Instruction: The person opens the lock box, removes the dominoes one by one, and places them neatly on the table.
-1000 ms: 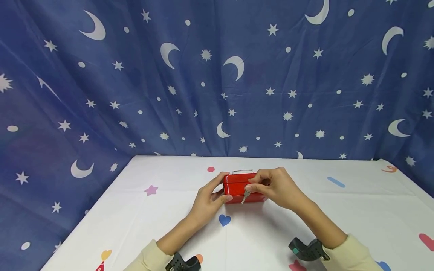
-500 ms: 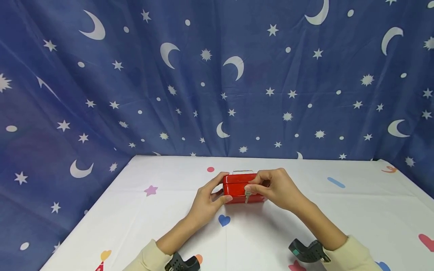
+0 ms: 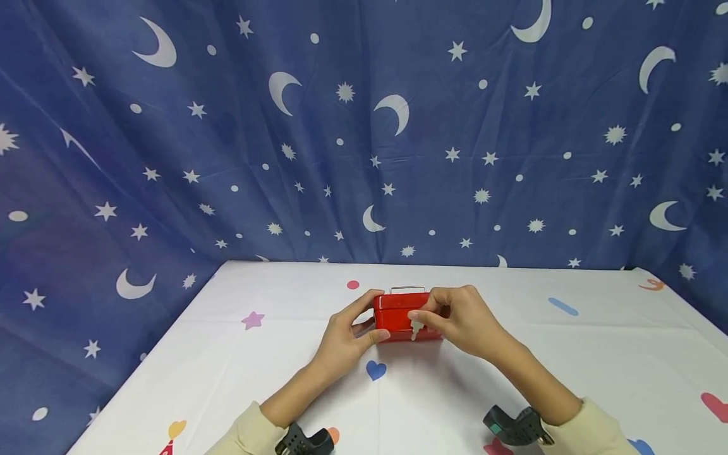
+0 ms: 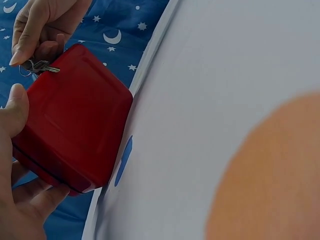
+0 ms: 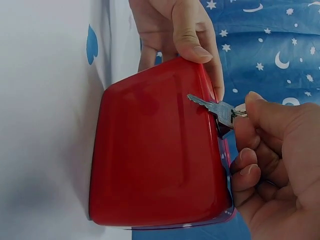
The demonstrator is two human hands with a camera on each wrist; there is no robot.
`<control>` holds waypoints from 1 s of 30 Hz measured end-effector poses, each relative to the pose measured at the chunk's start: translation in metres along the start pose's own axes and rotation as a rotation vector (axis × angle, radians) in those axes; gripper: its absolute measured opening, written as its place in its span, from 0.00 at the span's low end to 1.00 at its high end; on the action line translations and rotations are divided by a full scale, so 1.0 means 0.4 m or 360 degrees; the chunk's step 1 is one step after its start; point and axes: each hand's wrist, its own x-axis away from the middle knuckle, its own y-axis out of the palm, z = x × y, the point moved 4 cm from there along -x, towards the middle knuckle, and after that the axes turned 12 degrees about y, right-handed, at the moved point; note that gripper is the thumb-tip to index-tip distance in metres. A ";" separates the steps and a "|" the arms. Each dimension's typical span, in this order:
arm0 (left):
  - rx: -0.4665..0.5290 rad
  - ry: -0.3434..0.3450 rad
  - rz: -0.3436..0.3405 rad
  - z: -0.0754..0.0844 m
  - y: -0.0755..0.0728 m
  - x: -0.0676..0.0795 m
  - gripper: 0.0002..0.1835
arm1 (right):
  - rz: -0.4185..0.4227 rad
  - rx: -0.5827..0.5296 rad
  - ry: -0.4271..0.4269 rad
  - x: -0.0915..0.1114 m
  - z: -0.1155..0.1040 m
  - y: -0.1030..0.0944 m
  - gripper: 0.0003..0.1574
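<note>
A small red metal cash box (image 3: 392,318) with a wire handle (image 3: 407,289) on its lid rests on the table, lid closed. My left hand (image 3: 344,338) grips its left end, thumb on the front face and fingers behind. At the front, my right hand (image 3: 463,322) pinches something small between thumb and index finger, right at the front face. From that pinch a silver key (image 5: 220,111) hangs by a ring, lying across the red front in the right wrist view. Fingers hide the spot where the pinch meets the box. The key (image 4: 49,68) also shows in the left wrist view.
A white tablecloth (image 3: 273,366) with printed coloured shapes covers the table. Behind it hangs a dark blue curtain (image 3: 318,189) with moons and stars. Black wrist-worn devices sit at the left cuff (image 3: 304,440) and the right cuff (image 3: 517,424).
The hanging key has swung from slanting down-left to nearly straight down. My right hand has turned and shifted slightly downward and left. The left hand and box stay in place.
</note>
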 end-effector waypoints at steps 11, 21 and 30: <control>0.0020 -0.0063 -0.0052 0.082 -0.005 -0.015 0.33 | 0.0037 0.0011 -0.0041 0.011 0.005 0.006 0.13; 0.0021 -0.0107 -0.0070 0.088 -0.003 -0.020 0.33 | 0.0156 0.0177 -0.0170 0.050 0.030 -0.046 0.10; 0.0047 -0.0244 -0.0040 0.029 -0.007 -0.011 0.33 | 0.0145 0.0288 0.0146 0.058 0.115 -0.086 0.25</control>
